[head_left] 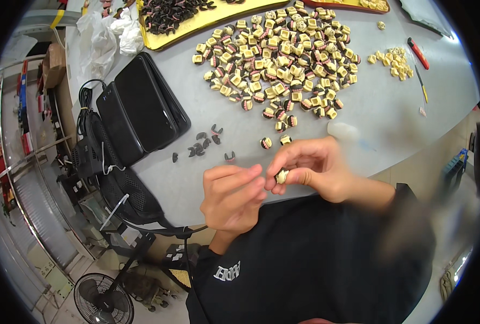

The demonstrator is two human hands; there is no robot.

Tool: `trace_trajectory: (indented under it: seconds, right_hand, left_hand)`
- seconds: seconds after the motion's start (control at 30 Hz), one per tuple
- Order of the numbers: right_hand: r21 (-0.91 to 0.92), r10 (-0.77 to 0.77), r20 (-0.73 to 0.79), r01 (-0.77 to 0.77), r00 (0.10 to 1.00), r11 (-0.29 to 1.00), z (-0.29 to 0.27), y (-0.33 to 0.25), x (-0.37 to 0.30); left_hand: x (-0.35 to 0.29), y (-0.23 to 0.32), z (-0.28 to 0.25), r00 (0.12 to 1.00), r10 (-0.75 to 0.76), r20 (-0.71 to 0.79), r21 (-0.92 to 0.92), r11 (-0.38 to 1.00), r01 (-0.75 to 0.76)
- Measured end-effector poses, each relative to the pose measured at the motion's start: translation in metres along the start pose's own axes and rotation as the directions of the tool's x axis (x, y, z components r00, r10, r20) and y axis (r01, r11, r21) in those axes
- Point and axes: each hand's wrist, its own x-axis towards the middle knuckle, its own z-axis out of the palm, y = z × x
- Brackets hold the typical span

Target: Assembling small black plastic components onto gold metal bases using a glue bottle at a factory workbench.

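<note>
My right hand (323, 167) pinches a small cream-and-black moulded piece (281, 176) between thumb and fingers, close in front of my body. Beside it on the left is my left hand (230, 197), its fingers loosely bent toward the piece, with nothing visible in them. Just beyond my hands lie two similar pieces, a loose one (266, 143) and another (286, 139) near my right fingers. Several small dark curved parts (199, 146), one dark arch with pink (229, 156) among them, rest to the left.
A large pile of cream, black and pink pieces (283, 65) spreads across the grey table (196, 189). Behind it is a yellow tray (175, 39) of dark parts. Cream parts (394, 62), a red-handled tool (418, 53) and a thin yellow tool (422, 86) lie right; a black device (142, 105) stands left.
</note>
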Motion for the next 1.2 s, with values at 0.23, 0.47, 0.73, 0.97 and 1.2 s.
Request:
trace_trajectory:
  seconds: [0.23, 0.47, 0.73, 0.97, 1.2]
  right_hand:
    - [-0.382, -0.179, 0.074, 0.193, 0.981, 0.904, 0.0, -0.002, 0.001]
    - [-0.37, -0.14, 0.056, 0.151, 0.989, 0.917, 0.0, -0.003, 0.0]
    - [-0.302, -0.097, 0.05, 0.108, 0.994, 0.947, -0.002, -0.003, 0.002]
    - [-0.341, -0.096, 0.046, 0.106, 0.994, 0.934, -0.002, -0.003, 0.005]
    - [-0.568, -0.367, 0.091, 0.351, 0.926, 0.744, -0.005, 0.009, 0.009]
  left_hand:
    - [0.005, 0.006, -0.005, 0.988, 0.008, 0.153, 0.154, 0.988, -0.032]
    - [0.005, 0.01, -0.005, 0.982, -0.007, 0.186, 0.303, 0.952, -0.05]
    - [-0.003, -0.001, 0.002, 0.969, 0.229, 0.094, 0.348, 0.904, -0.247]
    - [-0.002, 0.002, 0.0, 0.979, 0.16, 0.124, 0.38, 0.904, -0.196]
    - [0.002, 0.004, -0.005, 0.992, -0.015, 0.121, 0.378, 0.925, -0.032]
